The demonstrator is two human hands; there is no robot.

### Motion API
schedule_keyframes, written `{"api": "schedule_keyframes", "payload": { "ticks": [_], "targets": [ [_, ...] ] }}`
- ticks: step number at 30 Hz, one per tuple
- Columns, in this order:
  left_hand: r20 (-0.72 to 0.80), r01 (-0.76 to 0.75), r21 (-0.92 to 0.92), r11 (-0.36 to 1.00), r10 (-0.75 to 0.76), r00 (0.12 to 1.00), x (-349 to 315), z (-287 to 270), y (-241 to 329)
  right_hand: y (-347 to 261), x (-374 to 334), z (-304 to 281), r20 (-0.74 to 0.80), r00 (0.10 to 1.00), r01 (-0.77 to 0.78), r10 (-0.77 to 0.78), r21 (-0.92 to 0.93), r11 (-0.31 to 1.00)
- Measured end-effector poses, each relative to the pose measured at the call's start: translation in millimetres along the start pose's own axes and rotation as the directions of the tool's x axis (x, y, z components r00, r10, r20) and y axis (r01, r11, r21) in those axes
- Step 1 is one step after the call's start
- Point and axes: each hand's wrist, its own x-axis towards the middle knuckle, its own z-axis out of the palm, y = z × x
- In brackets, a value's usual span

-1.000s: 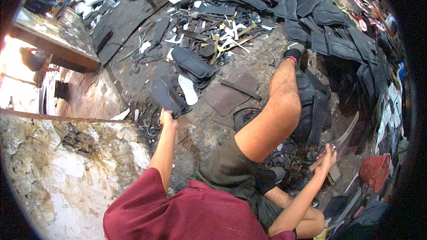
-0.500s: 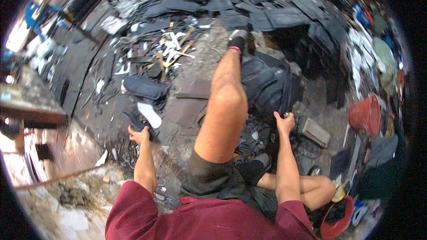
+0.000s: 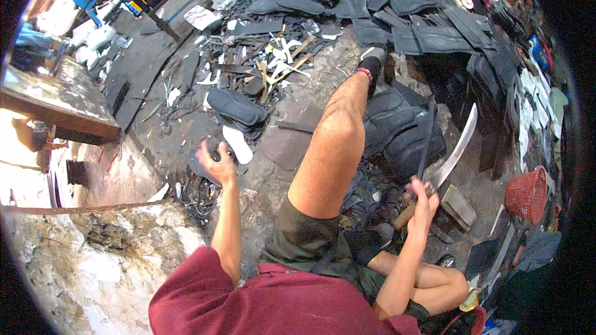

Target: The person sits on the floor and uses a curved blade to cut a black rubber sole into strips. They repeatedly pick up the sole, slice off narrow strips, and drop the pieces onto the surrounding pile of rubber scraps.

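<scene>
My right hand [image 3: 423,197] is closed around a long curved knife [image 3: 458,149], its pale blade pointing up and away to the right. Part of a tan handle [image 3: 403,217] shows below the fingers. A thin dark strip [image 3: 427,136] also rises from this hand; how it is gripped is unclear. My left hand [image 3: 217,162] is raised with fingers apart and nothing visible in it. Just beyond it lie a white sole-shaped piece [image 3: 238,145] and stacked dark sole-shaped pieces [image 3: 236,110]. A dark piece [image 3: 202,169] lies partly behind the left hand.
Dark sheets and sole shapes [image 3: 428,37] cover the far floor. Offcuts [image 3: 282,62] are heaped left of my outstretched leg. A block [image 3: 458,208] and red basket [image 3: 526,195] stand at right. A wooden bench [image 3: 62,115] is at left, near a stained surface [image 3: 112,260].
The curved knife and dark strip now rise from my right hand. My left hand has opened and lifted from the dark piece it was touching. The view has shifted left.
</scene>
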Motion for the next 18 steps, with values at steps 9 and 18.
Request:
{"api": "schedule_keyframes", "payload": {
  "ticks": [9,18],
  "targets": [
    [0.93,0.861,-0.35,0.368,0.249,0.272,-66.0,-141.8,340.2,-42.9,-156.0,-6.8,0.603,0.763,-0.434,0.232,0.212,0.875],
    [0.949,0.814,0.056,0.578,0.221,-0.223,-68.7,-129.7,302.9,-11.0,-186.5,-59.7,0.333,0.825,0.561,-0.457,-0.379,0.736]
  ]
}}
